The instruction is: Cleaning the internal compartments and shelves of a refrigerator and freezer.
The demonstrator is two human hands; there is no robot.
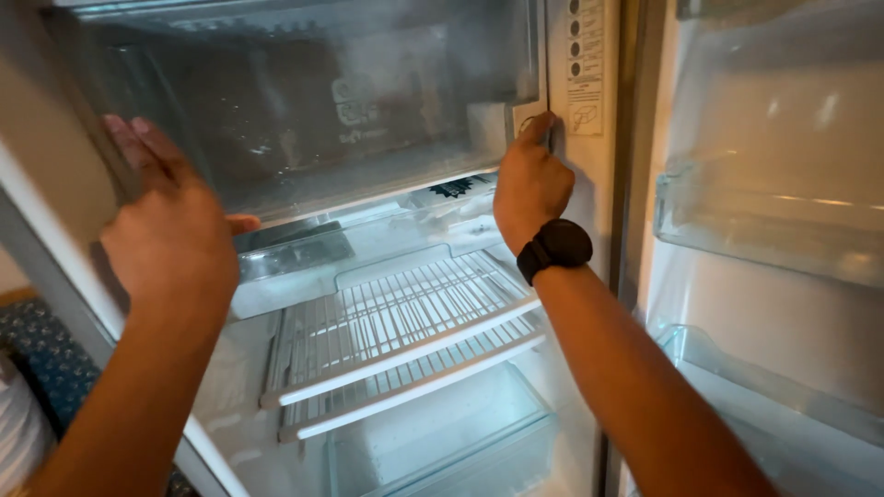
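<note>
I look into an open fridge. My left hand (170, 230) lies flat against the left edge of the clear freezer flap (313, 101) at the top, fingers stretched upward, thumb under its lower edge. My right hand (529, 184), with a black watch on the wrist, is curled at the flap's right edge, its index finger touching a small white latch block (532, 118). The flap looks frosted and stands nearly upright. Neither hand holds a loose object.
Under the flap sit a clear tray (368, 244), two white wire shelves (405, 322) and a clear drawer (451, 437). The open door on the right carries clear bins (764, 221). A white side panel (585, 69) bears a sticker. Blue patterned fabric (41, 354) shows at lower left.
</note>
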